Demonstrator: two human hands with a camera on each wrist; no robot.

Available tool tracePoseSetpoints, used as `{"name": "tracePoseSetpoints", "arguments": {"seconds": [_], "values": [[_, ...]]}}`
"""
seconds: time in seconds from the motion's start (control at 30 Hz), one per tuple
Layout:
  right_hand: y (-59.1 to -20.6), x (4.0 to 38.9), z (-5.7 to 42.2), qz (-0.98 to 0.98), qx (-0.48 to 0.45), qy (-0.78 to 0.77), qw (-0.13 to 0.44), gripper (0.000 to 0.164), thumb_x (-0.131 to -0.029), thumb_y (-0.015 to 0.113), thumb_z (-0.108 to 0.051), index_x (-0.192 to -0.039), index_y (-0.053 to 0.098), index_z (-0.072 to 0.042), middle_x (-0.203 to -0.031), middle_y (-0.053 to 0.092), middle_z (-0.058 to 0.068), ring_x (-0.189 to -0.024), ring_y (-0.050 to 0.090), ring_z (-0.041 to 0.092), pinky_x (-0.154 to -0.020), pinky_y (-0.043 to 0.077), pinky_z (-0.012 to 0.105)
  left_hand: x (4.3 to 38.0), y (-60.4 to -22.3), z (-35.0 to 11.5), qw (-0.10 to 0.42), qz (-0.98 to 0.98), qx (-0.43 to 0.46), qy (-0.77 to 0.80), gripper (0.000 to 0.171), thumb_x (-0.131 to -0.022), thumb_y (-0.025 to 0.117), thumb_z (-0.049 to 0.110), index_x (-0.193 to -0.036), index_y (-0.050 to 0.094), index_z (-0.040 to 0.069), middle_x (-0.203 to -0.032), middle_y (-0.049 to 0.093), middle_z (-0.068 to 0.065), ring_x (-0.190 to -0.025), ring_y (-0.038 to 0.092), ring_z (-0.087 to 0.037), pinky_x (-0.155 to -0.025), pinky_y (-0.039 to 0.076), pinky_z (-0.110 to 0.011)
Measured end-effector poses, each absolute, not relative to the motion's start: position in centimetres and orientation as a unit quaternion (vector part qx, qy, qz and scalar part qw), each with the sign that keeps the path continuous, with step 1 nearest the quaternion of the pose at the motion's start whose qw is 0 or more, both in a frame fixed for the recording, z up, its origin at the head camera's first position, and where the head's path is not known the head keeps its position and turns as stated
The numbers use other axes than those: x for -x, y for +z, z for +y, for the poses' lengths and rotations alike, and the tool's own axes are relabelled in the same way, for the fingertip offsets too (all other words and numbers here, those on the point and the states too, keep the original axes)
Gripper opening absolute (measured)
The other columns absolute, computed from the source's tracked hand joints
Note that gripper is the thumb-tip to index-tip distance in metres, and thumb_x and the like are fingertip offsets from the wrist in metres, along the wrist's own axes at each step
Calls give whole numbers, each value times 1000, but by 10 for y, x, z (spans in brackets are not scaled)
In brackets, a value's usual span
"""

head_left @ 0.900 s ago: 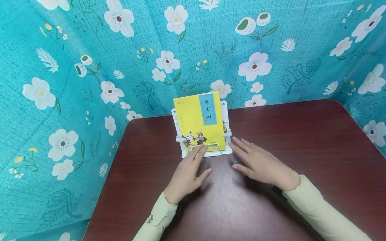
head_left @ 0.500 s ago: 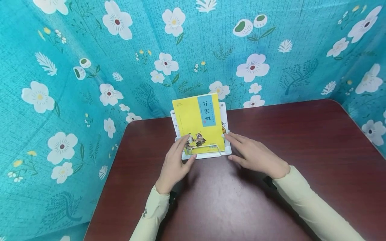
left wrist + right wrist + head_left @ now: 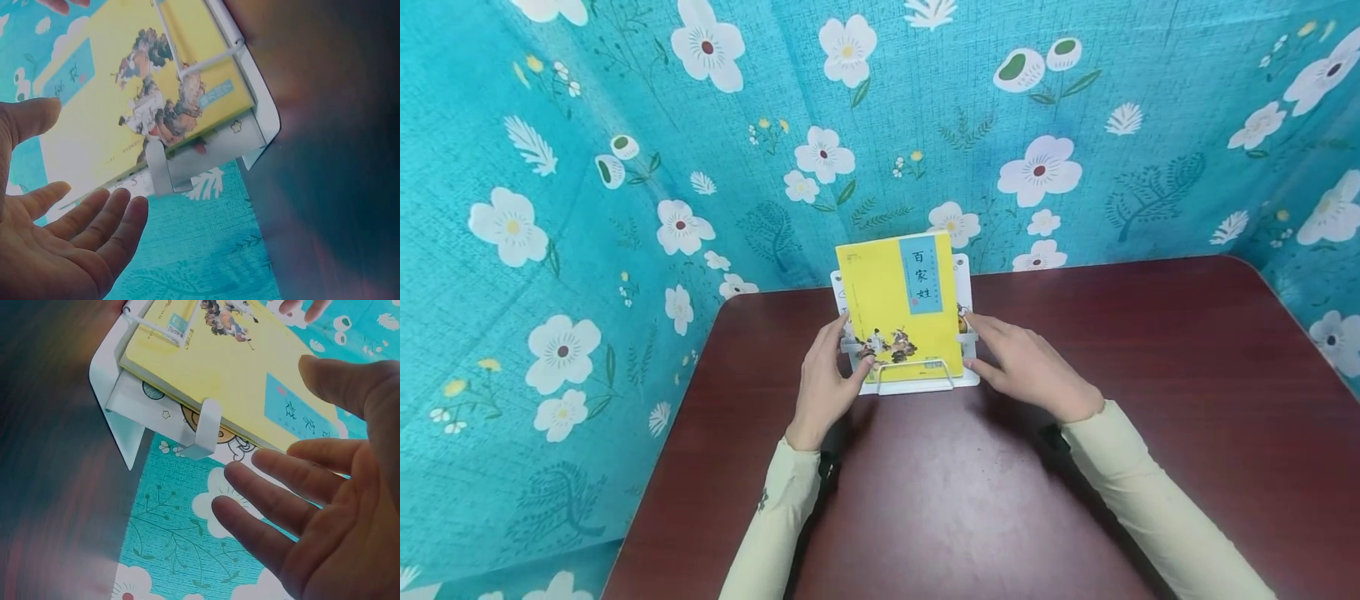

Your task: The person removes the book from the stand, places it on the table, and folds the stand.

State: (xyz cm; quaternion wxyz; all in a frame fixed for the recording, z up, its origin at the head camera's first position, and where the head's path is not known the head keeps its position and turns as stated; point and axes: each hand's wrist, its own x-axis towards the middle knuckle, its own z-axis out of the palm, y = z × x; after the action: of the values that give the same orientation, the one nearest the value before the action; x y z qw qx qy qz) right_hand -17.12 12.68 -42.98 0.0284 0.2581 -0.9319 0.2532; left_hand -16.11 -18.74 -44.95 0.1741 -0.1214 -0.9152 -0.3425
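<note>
A yellow book [image 3: 887,283] with a blue title panel leans upright on a white book stand [image 3: 966,283] near the table's back edge. The stand's wire holder [image 3: 914,364] crosses the book's lower front, and side clips [image 3: 209,422] stand at its edges. My left hand [image 3: 823,379] is at the stand's left side, fingers extended and thumb apart. On the other side my right hand [image 3: 1026,362] has its fingers extended by the stand's right edge. In both wrist views the fingers lie beside the book with thumbs spread; whether they touch the stand cannot be made out.
The dark red wooden table [image 3: 1150,350] reaches around the stand on both sides and in front. Directly behind its back edge hangs a turquoise curtain [image 3: 880,125] with white flowers, which also runs along the left side.
My left hand has moved from in front of the wire holder leftward and up to the stand's left side. My right hand has come in closer to its right edge. The book stays put.
</note>
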Motion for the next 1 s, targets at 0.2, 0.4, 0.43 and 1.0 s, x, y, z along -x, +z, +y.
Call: {"name": "tracePoseSetpoints", "arguments": {"seconds": [0.2, 0.4, 0.43, 1.0], "values": [[-430, 180, 121, -926, -244, 288, 20, 78, -95, 76, -22, -159, 38, -1, -151, 57, 20, -117, 71, 33, -93, 61, 52, 167, -452, -189, 189, -907, 100, -364, 75, -89, 81, 20, -155, 47, 10, -135, 65, -15, -112, 69, -33, -90, 61, -48], [-433, 188, 116, -924, -237, 298, 37, 77, -94, 76, -17, -158, 38, 2, -152, 57, 22, -111, 70, 32, -90, 62, 49, 171, -457, -190, 178, -910, 83, -365, 74, -90, 80, 21, -156, 46, 13, -135, 65, -12, -115, 68, -30, -91, 60, -46], [-434, 190, 115, -923, -236, 302, 42, 77, -94, 76, -16, -158, 38, 1, -151, 57, 22, -110, 70, 32, -89, 62, 48, 171, -458, -190, 177, -910, 81, -366, 74, -90, 80, 21, -155, 47, 13, -135, 65, -12, -115, 68, -29, -92, 60, -46], [-437, 211, 106, -884, -158, 437, 46, 61, -98, 68, -3, -153, 44, 6, -132, 71, 25, -115, 74, 38, -97, 59, 53, 192, -454, -189, 191, -895, 70, -397, 45, -95, 73, 15, -138, 65, 7, -105, 79, -14, -93, 80, -25, -89, 62, -46]]}}
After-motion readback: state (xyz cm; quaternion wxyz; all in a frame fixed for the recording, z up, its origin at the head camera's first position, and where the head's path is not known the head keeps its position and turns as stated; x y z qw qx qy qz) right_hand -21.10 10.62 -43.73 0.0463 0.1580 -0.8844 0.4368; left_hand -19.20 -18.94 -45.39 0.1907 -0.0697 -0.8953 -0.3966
